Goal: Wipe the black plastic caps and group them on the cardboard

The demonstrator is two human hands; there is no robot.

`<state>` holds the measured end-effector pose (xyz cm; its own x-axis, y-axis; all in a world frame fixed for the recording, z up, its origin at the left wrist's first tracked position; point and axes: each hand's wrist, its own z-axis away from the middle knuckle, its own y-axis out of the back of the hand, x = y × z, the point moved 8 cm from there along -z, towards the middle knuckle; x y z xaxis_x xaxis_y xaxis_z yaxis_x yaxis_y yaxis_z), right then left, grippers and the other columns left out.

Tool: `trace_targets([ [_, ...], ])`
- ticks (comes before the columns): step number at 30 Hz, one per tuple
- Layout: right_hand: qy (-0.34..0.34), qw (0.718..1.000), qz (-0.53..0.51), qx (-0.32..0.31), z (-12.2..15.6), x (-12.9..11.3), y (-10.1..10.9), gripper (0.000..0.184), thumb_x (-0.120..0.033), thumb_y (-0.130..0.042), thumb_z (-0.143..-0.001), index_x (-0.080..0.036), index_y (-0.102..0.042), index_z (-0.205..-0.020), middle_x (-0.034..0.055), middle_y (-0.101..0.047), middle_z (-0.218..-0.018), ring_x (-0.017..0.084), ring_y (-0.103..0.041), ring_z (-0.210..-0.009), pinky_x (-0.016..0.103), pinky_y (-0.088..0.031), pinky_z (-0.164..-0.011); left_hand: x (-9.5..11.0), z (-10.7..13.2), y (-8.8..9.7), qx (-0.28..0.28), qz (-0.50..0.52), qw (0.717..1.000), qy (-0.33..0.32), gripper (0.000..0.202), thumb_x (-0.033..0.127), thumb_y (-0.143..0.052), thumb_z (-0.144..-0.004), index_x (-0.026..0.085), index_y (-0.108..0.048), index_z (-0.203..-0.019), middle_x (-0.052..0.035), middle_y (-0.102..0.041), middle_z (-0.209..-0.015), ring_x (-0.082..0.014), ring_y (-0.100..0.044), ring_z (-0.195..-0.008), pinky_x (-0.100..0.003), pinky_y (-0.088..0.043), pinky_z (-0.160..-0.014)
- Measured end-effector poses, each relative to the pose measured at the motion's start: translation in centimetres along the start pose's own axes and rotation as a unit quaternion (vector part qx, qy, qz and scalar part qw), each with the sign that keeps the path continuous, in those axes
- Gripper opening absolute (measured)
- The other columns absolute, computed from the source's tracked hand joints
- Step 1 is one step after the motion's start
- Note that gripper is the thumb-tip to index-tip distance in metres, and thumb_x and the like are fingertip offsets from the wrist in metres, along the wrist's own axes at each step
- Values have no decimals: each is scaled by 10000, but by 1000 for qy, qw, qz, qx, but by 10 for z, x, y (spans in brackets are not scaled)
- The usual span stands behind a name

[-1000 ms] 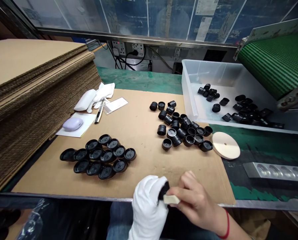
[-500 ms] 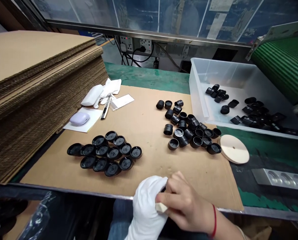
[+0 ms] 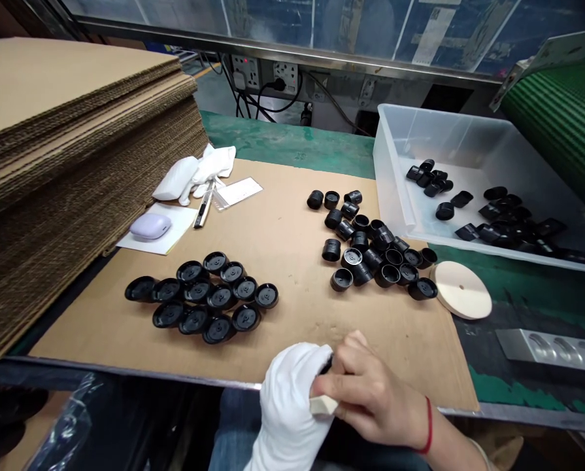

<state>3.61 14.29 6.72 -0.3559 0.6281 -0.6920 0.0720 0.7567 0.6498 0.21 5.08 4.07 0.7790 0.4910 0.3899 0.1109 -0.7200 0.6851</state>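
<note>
In a white glove, my left hand (image 3: 292,392) is closed around a black cap (image 3: 327,365), of which just a dark sliver shows between the two hands. My bare right hand (image 3: 365,392) is pressed against the glove, gripping a pale cream piece (image 3: 323,405) with a cut, angular end; the rest of that piece is hidden in the fingers. Both hands are at the front edge of the cardboard sheet (image 3: 292,261). To their left, black caps (image 3: 220,296) stand grouped in rows. Beyond my right hand lies a loose cluster of black caps (image 3: 363,261).
A clear plastic bin (image 3: 387,176) with black caps stands at back right. Near it are a pale round disc (image 3: 463,290) and a metal block with round recesses (image 3: 551,348). At left are stacked cardboard (image 3: 125,124), a utility knife (image 3: 204,206) and a lilac case (image 3: 150,226).
My hands stay together and have shifted slightly right in view, the cream piece turning a little. The camera view has moved slightly; the caps on the cardboard look unchanged.
</note>
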Motion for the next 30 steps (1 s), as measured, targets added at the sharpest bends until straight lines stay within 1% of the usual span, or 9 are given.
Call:
trace_targets([
  [2,-19,1000,-2,6,6,6,6,228,-250,-425,-946,-189,-639,-995,5,-441,-712,150,-421,-676,322,-317,-675,4,-3,2,1,0,1000,-21,243,339,-555,-819,166,-588,-987,-63,-685,-848,-201,-668,-813,-354,-550,-753],
  [7,-80,996,33,9,24,24,20,212,-246,-436,-943,-179,-637,-923,-8,-405,-677,144,-400,-651,302,-315,-639,9,-13,6,-1,-10,1000,-22,206,145,-599,-752,173,-605,-955,-47,-700,-832,-173,-665,-798,-316,-554,-726],
  [10,-55,997,41,23,14,14,15,184,-225,-459,-928,-197,-636,-966,-4,-441,-703,145,-418,-673,302,-321,-660,8,-10,6,6,-17,999,-32,171,249,-605,-785,165,-603,-935,-59,-698,-821,-185,-671,-786,-326,-558,-714],
  [13,-18,999,27,36,4,1,8,192,-207,-463,-922,-208,-632,-1015,11,-502,-749,154,-443,-724,320,-320,-696,5,-6,4,9,-29,999,-29,221,357,-542,-837,167,-600,-935,-61,-698,-796,-197,-678,-769,-348,-561,-716],
  [15,-21,999,21,45,6,2,9,191,-203,-459,-925,-206,-634,-1001,11,-508,-749,156,-442,-729,323,-313,-694,4,-5,3,2,-31,999,-34,246,382,-515,-852,171,-598,-947,-64,-703,-810,-199,-680,-782,-352,-563,-722],
  [20,-92,991,88,43,29,25,21,166,-146,-471,-908,-180,-630,-943,-2,-444,-704,152,-402,-700,307,-290,-652,5,-7,3,-16,-18,999,-32,199,184,-619,-769,185,-604,-967,-51,-707,-873,-188,-672,-833,-334,-558,-750],
  [23,-113,984,132,27,38,34,27,157,-137,-482,-901,-184,-631,-917,-1,-436,-703,156,-393,-700,305,-297,-654,5,-9,4,-10,-13,999,-27,209,149,-625,-755,178,-614,-962,-53,-705,-878,-196,-670,-830,-347,-559,-743],
  [27,-94,991,84,43,29,24,27,144,-158,-494,-903,-184,-634,-922,-1,-447,-699,152,-414,-691,304,-316,-657,4,-7,3,-10,-9,999,-31,192,161,-601,-771,176,-613,-961,-53,-705,-879,-203,-674,-819,-355,-558,-736],
  [30,-58,995,58,64,12,6,17,150,-158,-493,-896,-186,-634,-938,6,-473,-703,156,-420,-696,314,-316,-669,1,-3,-1,-15,3,1000,-28,173,286,-560,-818,173,-606,-940,-62,-700,-850,-217,-679,-784,-372,-563,-705],
])
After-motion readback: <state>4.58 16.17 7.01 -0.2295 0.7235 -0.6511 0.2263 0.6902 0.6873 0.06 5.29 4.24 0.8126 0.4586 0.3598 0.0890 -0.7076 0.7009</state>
